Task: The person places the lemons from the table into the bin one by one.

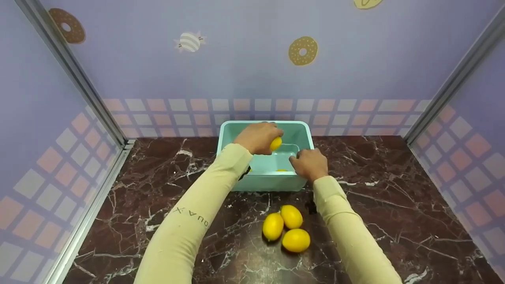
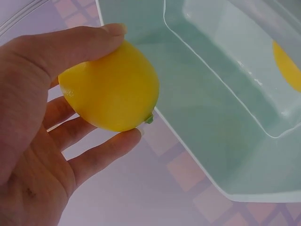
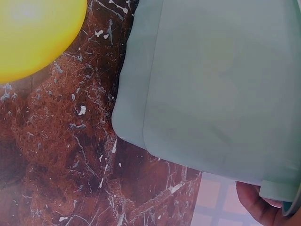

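My left hand (image 1: 258,138) holds a yellow lemon (image 1: 276,143) over the inside of a light green plastic bin (image 1: 268,182). The left wrist view shows the thumb on one side of this lemon (image 2: 115,89) and the fingers on the other, its green stem tip facing out. My right hand (image 1: 311,163) grips the bin's rim at the front right corner; in the right wrist view its curled fingers (image 3: 261,209) show at the rim. Inside the bin, another lemon (image 2: 288,66) is partly visible; the front wall hides most of what lies there.
Three lemons lie close together on the dark red marbled table (image 1: 177,232) in front of the bin: one on the left (image 1: 273,227), one behind (image 1: 292,216) and one nearest me (image 1: 296,240). A patterned purple wall (image 1: 252,79) stands behind the bin.
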`<action>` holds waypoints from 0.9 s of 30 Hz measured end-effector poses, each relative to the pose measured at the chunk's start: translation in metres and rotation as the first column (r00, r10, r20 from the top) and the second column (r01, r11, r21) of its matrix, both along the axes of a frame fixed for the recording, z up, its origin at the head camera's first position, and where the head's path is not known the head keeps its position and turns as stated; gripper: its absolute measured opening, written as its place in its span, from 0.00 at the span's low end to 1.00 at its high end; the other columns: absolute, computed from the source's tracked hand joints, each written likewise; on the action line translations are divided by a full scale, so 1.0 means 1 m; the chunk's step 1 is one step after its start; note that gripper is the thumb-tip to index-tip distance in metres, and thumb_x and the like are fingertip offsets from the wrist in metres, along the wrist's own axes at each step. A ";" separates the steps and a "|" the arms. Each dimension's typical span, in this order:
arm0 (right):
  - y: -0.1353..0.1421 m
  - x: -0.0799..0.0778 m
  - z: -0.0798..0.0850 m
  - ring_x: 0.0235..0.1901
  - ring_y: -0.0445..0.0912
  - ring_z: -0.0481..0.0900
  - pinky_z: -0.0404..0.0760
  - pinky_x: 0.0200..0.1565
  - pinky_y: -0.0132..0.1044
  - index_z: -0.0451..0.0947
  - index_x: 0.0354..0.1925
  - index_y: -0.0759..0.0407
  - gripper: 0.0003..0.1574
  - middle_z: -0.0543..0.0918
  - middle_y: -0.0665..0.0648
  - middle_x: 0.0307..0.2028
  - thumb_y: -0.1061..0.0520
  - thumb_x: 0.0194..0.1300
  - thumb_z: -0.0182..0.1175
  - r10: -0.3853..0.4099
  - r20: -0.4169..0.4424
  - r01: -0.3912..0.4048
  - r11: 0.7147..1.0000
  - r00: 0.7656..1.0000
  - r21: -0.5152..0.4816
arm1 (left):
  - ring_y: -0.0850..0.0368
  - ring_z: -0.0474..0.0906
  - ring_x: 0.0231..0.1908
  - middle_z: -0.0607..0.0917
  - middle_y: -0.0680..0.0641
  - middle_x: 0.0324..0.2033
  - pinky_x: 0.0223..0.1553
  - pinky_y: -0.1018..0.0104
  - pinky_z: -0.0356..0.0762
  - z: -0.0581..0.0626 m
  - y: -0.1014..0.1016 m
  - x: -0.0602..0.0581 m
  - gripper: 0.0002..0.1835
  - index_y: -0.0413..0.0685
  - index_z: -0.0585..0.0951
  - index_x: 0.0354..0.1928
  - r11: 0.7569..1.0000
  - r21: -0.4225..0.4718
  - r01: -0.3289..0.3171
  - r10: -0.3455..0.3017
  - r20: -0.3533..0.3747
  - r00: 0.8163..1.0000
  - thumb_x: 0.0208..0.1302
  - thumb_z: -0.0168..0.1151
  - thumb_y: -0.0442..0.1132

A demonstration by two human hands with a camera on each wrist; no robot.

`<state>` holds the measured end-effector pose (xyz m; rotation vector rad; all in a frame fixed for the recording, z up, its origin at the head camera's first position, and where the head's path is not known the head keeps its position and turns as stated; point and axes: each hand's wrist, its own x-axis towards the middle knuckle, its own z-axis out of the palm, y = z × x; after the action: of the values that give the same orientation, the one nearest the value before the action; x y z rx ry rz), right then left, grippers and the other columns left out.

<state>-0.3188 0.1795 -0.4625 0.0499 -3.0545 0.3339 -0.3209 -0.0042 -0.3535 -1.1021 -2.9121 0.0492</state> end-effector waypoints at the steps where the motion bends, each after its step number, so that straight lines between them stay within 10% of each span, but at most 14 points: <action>1: 0.000 0.000 0.000 0.39 0.61 0.77 0.76 0.39 0.57 0.79 0.24 0.57 0.28 0.82 0.63 0.34 0.38 0.61 0.44 0.002 0.000 -0.002 1.000 1.000 -0.002 | 0.54 0.75 0.40 0.78 0.50 0.42 0.45 0.59 0.76 0.000 0.000 0.000 0.20 0.53 0.77 0.47 1.000 0.001 -0.002 0.002 0.002 1.000 0.48 0.68 0.39; 27: -0.001 0.001 0.003 0.45 0.62 0.75 0.74 0.44 0.59 0.81 0.31 0.58 0.31 0.82 0.63 0.39 0.37 0.62 0.43 0.000 0.039 -0.001 1.000 0.999 0.008 | 0.54 0.74 0.48 0.77 0.49 0.50 0.49 0.61 0.75 0.002 -0.002 -0.003 0.28 0.53 0.74 0.56 1.000 -0.028 -0.015 0.014 -0.017 1.000 0.50 0.68 0.46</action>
<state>-0.3175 0.1785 -0.4597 0.0454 -3.0941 0.3265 -0.3239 -0.0064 -0.3516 -1.0792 -2.9135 0.0992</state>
